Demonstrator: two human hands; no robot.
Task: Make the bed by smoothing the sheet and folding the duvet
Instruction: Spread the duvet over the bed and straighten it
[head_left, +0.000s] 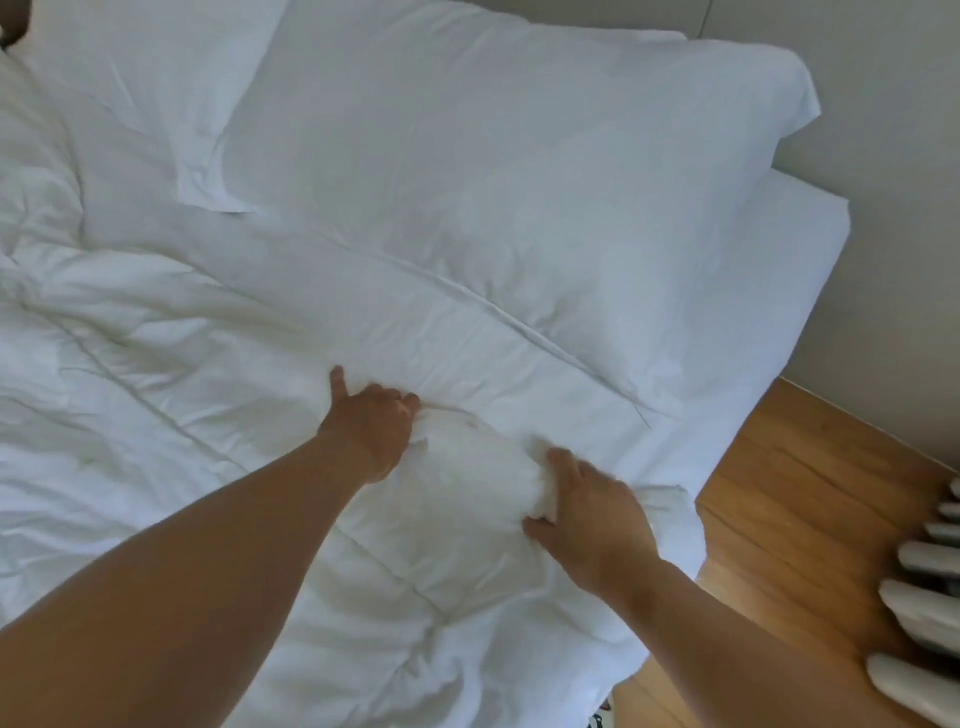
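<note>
- Duvet, white and rumpled, covers the bed under both hands and spreads away to the left of them, with deep creases and a stitched seam running across it.
- A raised bunch of the duvet sits between the two hands, puffed up above the flatter cloth around it.
- The left hand grips the far-left side of that bunch: its fingers are curled into the cloth and its thumb sticks out to the left, lying on the duvet.
- The right hand grips the near-right side of the bunch, with its fingers bent over the top of the fold and its thumb pressed in at the near side.
- The two hands are near each other but do not touch; only the gathered cloth lies between them.
- Beyond the hands a large white pillow lies at the head of the bed, its lower edge touching the duvet's top edge.
- A second pillow lies beyond and to the left of the left hand, partly under the first.
- The sheet shows on the mattress corner beyond and to the right of the right hand, smooth and tight.
- To the right of the right hand is a wooden floor, with a pale wall behind it.
- At the picture's right edge stands a ribbed white object, possibly a radiator; it is cut off and hard to tell.
</note>
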